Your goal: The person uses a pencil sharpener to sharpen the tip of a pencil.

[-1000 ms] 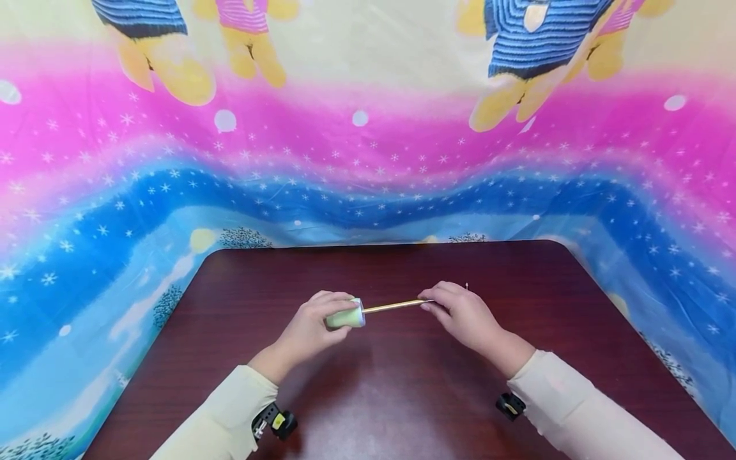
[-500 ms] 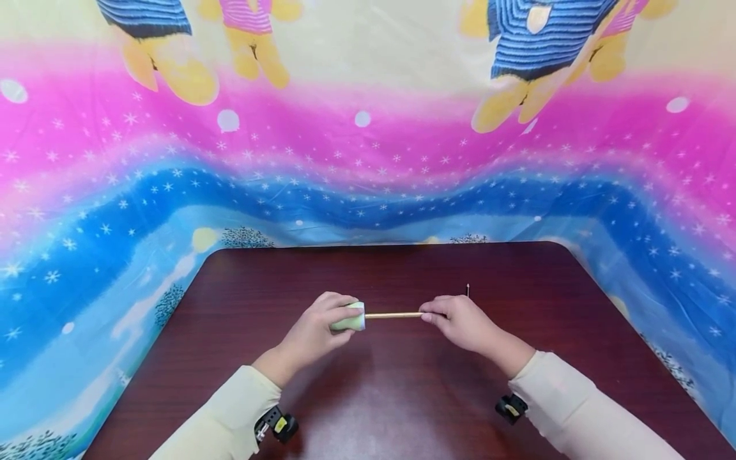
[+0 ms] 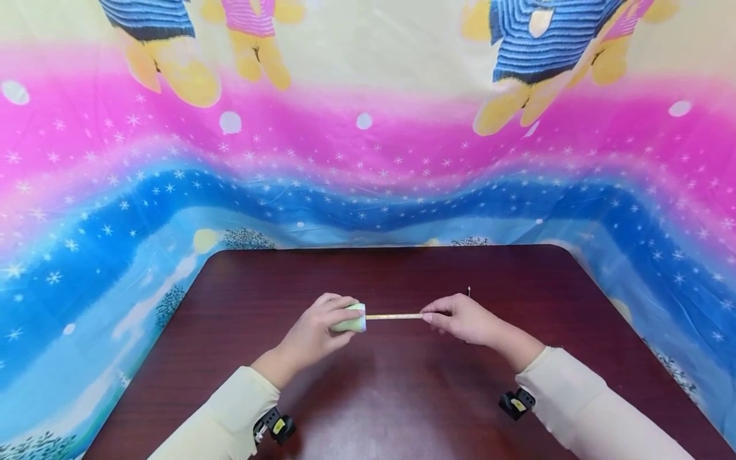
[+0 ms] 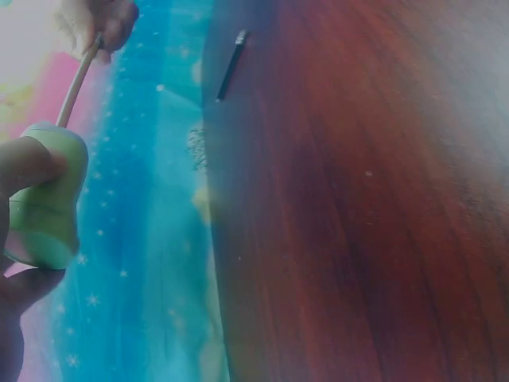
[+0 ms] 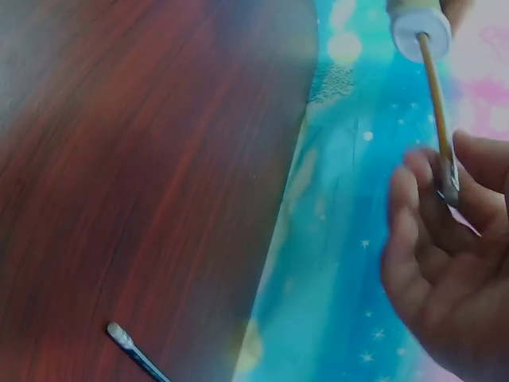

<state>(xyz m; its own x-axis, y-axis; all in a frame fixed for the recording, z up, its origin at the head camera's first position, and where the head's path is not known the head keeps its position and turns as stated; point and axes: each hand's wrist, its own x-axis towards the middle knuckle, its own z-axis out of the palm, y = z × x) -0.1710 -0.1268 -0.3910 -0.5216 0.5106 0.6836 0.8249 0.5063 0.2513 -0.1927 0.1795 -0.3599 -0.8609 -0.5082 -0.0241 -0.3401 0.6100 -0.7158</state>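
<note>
A light green, waisted pencil sharpener [image 3: 352, 319] with a pale end face is gripped by my left hand [image 3: 313, 327], fingers over it and thumb below. In the right wrist view its white end [image 5: 408, 36] has a hole, and a yellowish pencil [image 5: 438, 107] runs into it. The pencil [image 3: 393, 316] lies level between my hands in the head view. My right hand [image 3: 468, 319] pinches its outer end between thumb and fingers, near a metal band. Inside the sharpener, the pencil's other end is hidden.
A second, dark pencil [image 4: 231, 68] with a pale tip lies on the reddish-brown table [image 3: 379, 383], beyond my right hand. Behind the table's far edge hangs a colourful patterned cloth [image 3: 368, 147]. Each sleeve carries a small black wrist camera [image 3: 515, 404].
The pencil has come down from a slight upward tilt to level, and my right hand has lowered with it and turned slightly. My left hand has kept hold of the sharpener.
</note>
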